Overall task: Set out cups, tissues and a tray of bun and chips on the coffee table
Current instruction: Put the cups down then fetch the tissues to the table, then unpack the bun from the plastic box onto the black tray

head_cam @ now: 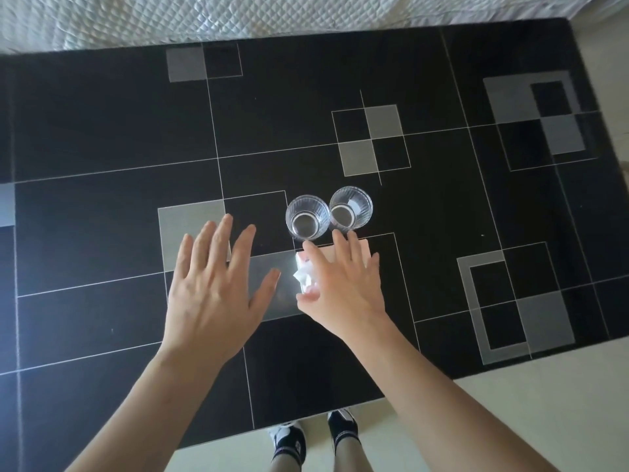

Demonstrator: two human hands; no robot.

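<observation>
**Tissues going down next to the two glasses**

Two clear ribbed glass cups stand upright on the black glass coffee table [102,131] with its grey squares and thin white lines. The left clear cup [307,218] and the right clear cup [350,208] are just beside each other, almost touching.

The small pale pink pack of white tissues [306,270] lies on the table right in front of the cups, on the side near the person. The right hand [343,284] lies over the pack with the fingers spread flat. It covers most of it, so I cannot tell if it is holding the pack or only resting on it. The left hand [214,287] is to the left of the cups, fingers wide apart and holding nothing, low over the table.

It looks like the cups are done and the tissues are being set down now. No tray, bun or chips can be seen yet, so that part is likely next and must be fetched.

There is lots of bare table behind the cups and to both sides of them. The table's near edge is well in front of the cups, by the person's feet. The fingertips of the right hand are very close to the right cup, so pulling back gently would be wise.
</observation>
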